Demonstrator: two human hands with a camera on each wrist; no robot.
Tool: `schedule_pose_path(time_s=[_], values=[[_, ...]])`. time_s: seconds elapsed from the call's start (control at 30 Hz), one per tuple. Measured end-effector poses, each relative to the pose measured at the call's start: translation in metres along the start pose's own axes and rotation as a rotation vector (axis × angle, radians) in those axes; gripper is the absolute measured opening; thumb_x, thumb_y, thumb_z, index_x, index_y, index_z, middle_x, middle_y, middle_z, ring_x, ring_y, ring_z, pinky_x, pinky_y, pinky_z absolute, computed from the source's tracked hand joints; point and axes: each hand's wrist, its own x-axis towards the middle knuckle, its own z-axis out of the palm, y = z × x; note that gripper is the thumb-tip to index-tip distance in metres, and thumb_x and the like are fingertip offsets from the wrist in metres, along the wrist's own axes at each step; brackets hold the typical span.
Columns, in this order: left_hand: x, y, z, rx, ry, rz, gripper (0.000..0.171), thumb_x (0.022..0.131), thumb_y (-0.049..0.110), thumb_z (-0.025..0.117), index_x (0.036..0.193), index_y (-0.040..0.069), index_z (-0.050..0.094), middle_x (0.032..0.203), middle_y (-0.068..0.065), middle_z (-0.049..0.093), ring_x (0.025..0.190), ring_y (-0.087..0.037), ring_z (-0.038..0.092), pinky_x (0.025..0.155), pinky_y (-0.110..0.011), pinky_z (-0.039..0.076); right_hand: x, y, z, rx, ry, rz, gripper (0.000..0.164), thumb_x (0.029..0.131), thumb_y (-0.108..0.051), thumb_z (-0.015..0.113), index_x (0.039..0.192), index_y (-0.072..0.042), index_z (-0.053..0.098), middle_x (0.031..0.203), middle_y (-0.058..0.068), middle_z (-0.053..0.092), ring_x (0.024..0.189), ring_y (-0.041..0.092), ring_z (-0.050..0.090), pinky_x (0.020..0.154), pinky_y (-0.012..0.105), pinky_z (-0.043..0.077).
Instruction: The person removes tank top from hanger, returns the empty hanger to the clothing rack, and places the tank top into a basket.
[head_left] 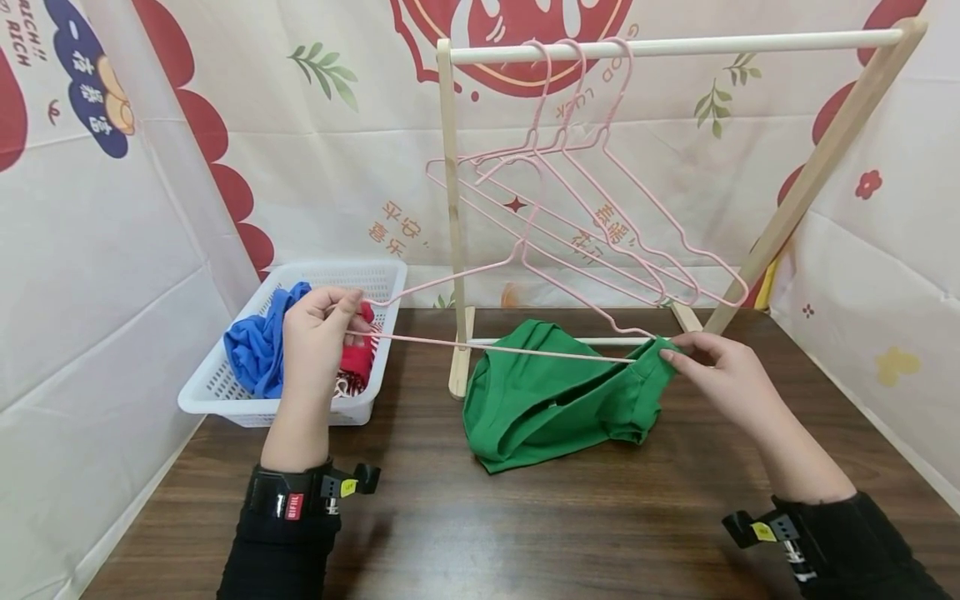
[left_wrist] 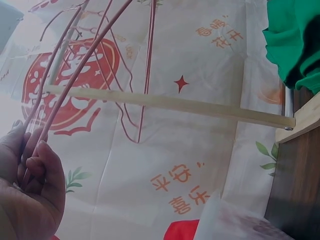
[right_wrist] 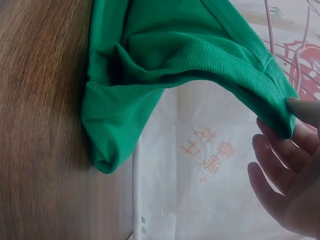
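Note:
My left hand (head_left: pixel 318 321) holds the left end of a pink wire hanger (head_left: pixel 465 272), fingers curled round it as the left wrist view also shows. The hanger stretches across to the right, its hook up in front of the rack. Its right end goes in at the edge of a green ribbed garment (head_left: pixel 555 417) and is hidden there. My right hand (head_left: pixel 723 367) pinches that edge between thumb and fingers. In the right wrist view, the pinched corner of the garment (right_wrist: pixel 200 65) is lifted while its other end rests low by the table.
Several pink hangers (head_left: pixel 632 67) hang on the white bar (head_left: pixel 712 45) of a wooden rack behind my hands. To the left stands a white plastic basket (head_left: pixel 247 413) with a blue cloth (head_left: pixel 258 346) and a red cloth (head_left: pixel 356 362). A printed sheet (head_left: pixel 337 183) encloses the dark wooden table (head_left: pixel 480 533).

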Motion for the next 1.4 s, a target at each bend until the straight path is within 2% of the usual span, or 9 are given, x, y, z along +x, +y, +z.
schedule_pose_path(time_s=[0.27,0.5,0.7,0.87,1.17,1.4], values=[[-0.004,0.017,-0.004,-0.044,0.027,-0.011,0.035,0.082,0.033,0.063,0.087,-0.001,0.062,0.066,-0.008,0.06,0.058,-0.025,0.057,0.052,-0.022,0.051,0.003,0.004,0.0,0.0,-0.02,0.041,0.027,0.089,-0.037,0.054,0.101,-0.013,0.061,0.087,0.009,0.061,0.075,0.019,0.049,0.058,0.035,0.044],[0.003,0.001,-0.007,-0.094,0.042,-0.006,0.034,0.081,0.034,0.064,0.086,0.001,0.062,0.066,-0.01,0.06,0.054,-0.023,0.055,0.05,-0.021,0.05,0.007,0.01,0.003,-0.002,-0.061,0.09,0.033,0.089,-0.039,0.053,0.102,-0.01,0.061,0.081,0.008,0.061,0.074,0.021,0.052,0.061,0.038,0.045],[0.003,-0.004,-0.006,-0.07,0.034,-0.008,0.036,0.08,0.037,0.064,0.086,0.001,0.062,0.07,-0.016,0.06,0.054,-0.023,0.055,0.051,-0.022,0.05,0.01,0.012,0.005,-0.038,-0.123,0.101,0.037,0.09,-0.039,0.051,0.105,-0.007,0.059,0.087,0.01,0.062,0.08,0.024,0.052,0.063,0.04,0.045],[0.002,-0.003,-0.004,-0.069,0.025,-0.01,0.036,0.081,0.036,0.064,0.087,0.0,0.062,0.067,-0.01,0.061,0.054,-0.023,0.055,0.05,-0.022,0.05,0.011,0.013,0.007,-0.07,-0.177,0.1,0.038,0.09,-0.038,0.051,0.106,-0.005,0.059,0.095,0.014,0.061,0.085,0.027,0.053,0.066,0.043,0.045],[0.001,-0.005,-0.003,-0.026,0.017,-0.029,0.033,0.081,0.04,0.063,0.084,0.007,0.063,0.068,-0.007,0.062,0.055,-0.023,0.056,0.051,-0.022,0.05,0.012,0.019,0.014,-0.081,-0.259,0.062,0.03,0.088,-0.028,0.056,0.104,-0.003,0.06,0.092,0.012,0.061,0.086,0.027,0.054,0.068,0.044,0.045],[0.0,-0.005,-0.002,-0.007,0.0,-0.022,0.034,0.081,0.041,0.062,0.087,0.008,0.064,0.071,-0.006,0.063,0.062,-0.032,0.056,0.053,-0.022,0.05,0.012,0.022,0.017,-0.084,-0.302,0.059,0.025,0.088,-0.021,0.056,0.103,0.0,0.059,0.089,0.011,0.062,0.083,0.024,0.055,0.066,0.042,0.046]])
